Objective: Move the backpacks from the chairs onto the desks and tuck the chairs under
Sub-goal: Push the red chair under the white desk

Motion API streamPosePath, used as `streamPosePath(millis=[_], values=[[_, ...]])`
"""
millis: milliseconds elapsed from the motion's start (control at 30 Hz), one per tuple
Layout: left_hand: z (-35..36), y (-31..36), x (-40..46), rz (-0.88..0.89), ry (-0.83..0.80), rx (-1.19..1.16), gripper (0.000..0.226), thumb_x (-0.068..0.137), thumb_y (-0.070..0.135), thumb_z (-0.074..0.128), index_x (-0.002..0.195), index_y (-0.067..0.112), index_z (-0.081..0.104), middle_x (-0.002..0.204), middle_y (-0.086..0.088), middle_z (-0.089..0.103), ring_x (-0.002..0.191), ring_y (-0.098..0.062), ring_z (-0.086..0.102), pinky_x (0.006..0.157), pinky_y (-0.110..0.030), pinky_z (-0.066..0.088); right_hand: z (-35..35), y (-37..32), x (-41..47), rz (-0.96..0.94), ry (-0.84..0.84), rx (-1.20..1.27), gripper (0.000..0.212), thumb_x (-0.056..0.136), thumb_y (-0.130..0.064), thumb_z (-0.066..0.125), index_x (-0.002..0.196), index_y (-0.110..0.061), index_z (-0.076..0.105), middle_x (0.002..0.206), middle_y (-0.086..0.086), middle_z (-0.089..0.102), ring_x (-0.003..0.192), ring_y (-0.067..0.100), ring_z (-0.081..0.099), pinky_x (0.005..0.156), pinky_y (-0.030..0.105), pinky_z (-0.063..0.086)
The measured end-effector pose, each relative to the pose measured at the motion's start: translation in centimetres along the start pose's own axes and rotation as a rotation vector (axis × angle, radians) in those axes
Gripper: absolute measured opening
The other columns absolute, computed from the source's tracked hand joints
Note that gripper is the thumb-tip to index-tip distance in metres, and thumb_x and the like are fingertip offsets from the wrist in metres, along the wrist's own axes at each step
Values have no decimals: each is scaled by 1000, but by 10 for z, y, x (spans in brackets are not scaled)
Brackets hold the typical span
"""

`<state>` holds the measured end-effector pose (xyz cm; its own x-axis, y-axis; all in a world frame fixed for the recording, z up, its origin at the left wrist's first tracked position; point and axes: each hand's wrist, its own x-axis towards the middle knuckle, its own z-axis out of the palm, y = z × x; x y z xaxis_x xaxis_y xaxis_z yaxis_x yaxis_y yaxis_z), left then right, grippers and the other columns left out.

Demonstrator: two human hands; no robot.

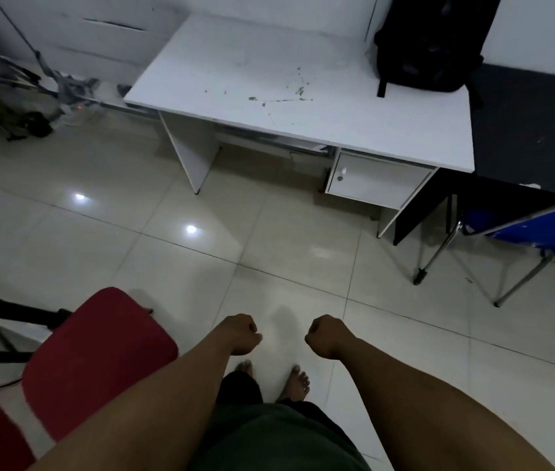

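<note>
A black backpack [427, 45] stands upright on the far right corner of the white desk [269, 107]. A red chair [99, 355] with a bare seat stands on the floor at my lower left, out from the desk. A blue chair [534, 226] on metal legs sits partly under the dark desk [527, 130] at the right. My left hand [240, 334] and my right hand [325, 336] are held out low over the floor tiles, both closed in fists with nothing in them. The left forearm passes just beside the red seat.
A drawer unit [371, 181] hangs under the white desk's right side, leaving an open knee space on its left. Cables and dark clutter [14, 110] lie at the far left by the wall. A black stand's legs [4, 321] reach in at the left edge.
</note>
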<state>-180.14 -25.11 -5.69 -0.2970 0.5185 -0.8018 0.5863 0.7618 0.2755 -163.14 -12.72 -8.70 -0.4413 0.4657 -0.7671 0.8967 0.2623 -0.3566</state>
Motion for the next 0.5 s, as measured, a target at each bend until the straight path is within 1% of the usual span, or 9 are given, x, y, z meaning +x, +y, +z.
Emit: streamPosePath(millis=[133, 300, 400, 500], values=[[4, -27, -15, 0, 20, -19, 45, 99, 38, 53, 136, 12, 52, 142, -6, 52, 128, -22, 49, 106, -31, 41, 23, -25, -9, -7, 32, 12, 35, 93, -20, 52, 116, 3, 67, 119, 16, 68, 112, 30, 62, 95, 39, 54], [13, -58, -36, 83, 33, -12, 42, 98, 38, 53, 133, 16, 54, 140, -4, 51, 127, -21, 50, 105, -31, 41, 62, -49, -26, 27, 84, 46, 35, 93, -19, 53, 116, 4, 67, 119, 18, 68, 113, 31, 62, 97, 42, 53], [20, -90, -51, 119, 26, -16, 39, 97, 40, 54, 130, 18, 56, 139, -3, 52, 124, -20, 51, 101, -30, 42, 97, -65, -41, 62, 107, 63, 33, 92, -19, 53, 114, 2, 67, 118, 16, 68, 111, 30, 63, 96, 41, 54], [25, -131, -68, 141, 17, 24, 39, 97, 38, 54, 130, 17, 56, 139, -4, 53, 123, -22, 52, 99, -30, 43, 141, -87, -56, 64, 104, 88, 32, 90, -18, 52, 111, 1, 68, 115, 15, 69, 106, 30, 65, 92, 39, 55]])
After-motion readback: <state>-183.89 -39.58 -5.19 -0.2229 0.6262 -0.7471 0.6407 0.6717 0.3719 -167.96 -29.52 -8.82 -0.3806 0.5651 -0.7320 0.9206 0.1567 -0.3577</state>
